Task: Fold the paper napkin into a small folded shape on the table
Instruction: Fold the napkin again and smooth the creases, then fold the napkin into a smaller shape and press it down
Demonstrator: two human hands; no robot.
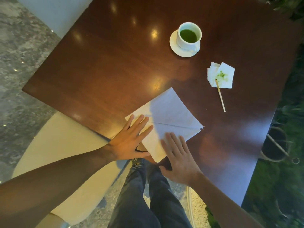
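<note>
With both grips spread flat, holding nothing, my left hand (pixel 130 142) and right hand (pixel 179 160) press the paper napkin (pixel 171 116) at the desk (pixel 115 63) near corner, setting a crease; the next fold likely requires lifting one corner.

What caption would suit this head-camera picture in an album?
Both hands, left and right, press a white napkin flat on a dark wooden table.

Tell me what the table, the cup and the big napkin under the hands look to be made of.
Table: dark reddish wood or veneer, glossy; grain lines and bright lamp reflections show.
Cup: white glazed ceramic, probably; smooth, thick-rimmed, on a matching saucer.
Napkin: thin white paper tissue; soft matte surface, sharp crease, frayed corner.
</note>
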